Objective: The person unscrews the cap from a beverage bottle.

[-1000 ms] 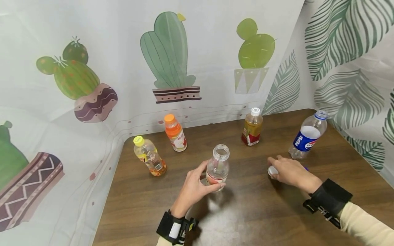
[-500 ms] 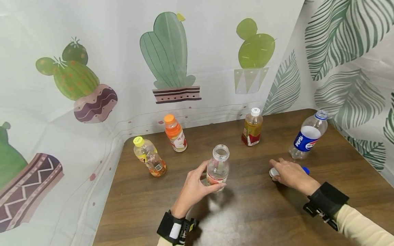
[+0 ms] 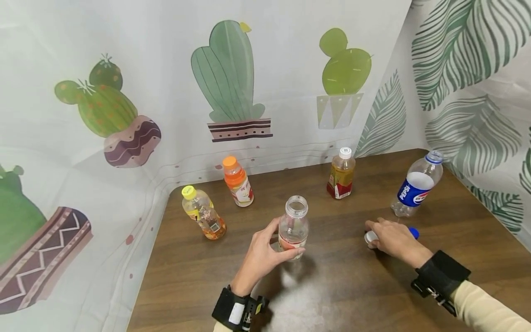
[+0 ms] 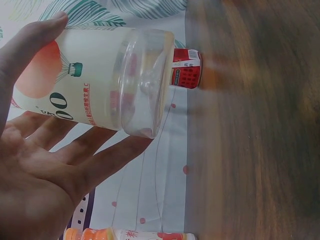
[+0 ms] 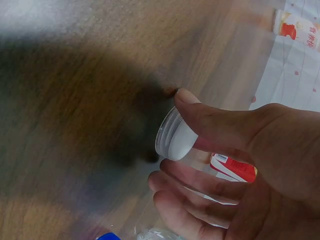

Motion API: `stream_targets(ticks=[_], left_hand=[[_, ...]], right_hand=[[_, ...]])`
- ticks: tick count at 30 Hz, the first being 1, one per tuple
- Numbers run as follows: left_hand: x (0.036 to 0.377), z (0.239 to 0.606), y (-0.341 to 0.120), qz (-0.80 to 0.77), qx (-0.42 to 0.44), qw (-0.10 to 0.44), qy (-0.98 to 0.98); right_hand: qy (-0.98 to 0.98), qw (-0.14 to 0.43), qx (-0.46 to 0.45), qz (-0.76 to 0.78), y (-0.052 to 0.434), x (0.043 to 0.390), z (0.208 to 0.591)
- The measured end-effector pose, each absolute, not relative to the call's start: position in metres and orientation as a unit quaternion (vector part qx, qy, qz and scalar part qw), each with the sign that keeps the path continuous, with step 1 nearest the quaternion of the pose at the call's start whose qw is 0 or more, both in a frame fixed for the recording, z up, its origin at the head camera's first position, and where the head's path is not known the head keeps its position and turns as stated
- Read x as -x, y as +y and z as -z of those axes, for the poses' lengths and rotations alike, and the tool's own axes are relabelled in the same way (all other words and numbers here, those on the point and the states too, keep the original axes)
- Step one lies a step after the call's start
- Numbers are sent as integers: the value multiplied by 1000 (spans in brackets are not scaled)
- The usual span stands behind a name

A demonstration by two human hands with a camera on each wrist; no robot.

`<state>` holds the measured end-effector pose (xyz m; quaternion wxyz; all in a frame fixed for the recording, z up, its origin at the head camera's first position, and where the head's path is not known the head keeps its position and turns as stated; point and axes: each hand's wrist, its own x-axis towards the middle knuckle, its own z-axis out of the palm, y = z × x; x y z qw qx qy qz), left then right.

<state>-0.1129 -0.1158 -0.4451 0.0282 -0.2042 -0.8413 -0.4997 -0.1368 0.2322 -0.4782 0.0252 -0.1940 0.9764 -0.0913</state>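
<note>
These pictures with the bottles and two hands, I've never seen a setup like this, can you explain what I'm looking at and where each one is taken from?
No machine here: a person works with bare hands and wears three cameras. The big picture comes from the head, looking down at a brown table. The other two come from black wrist bands, so each shows one hand close up and tilted.

The left hand grips an open clear bottle standing on the table. The right hand pinches a white cap low over the table, with a blue cap beside it.

Four more bottles stand behind: yellow-capped, orange-capped, white-capped, and an uncapped Pepsi bottle.
</note>
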Motion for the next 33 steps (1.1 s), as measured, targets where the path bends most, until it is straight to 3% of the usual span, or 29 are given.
stream_targets(ticks=[8, 23, 33], left_hand=[[113, 445, -116, 502, 202, 32, -840], [115, 446, -114, 511, 219, 32, -831], [115, 440, -108, 521, 232, 24, -821]], right_hand=[[980, -16, 183, 81, 229, 133, 471], [926, -125, 207, 289, 154, 98, 323], [892, -151, 269, 330, 120, 94, 298]])
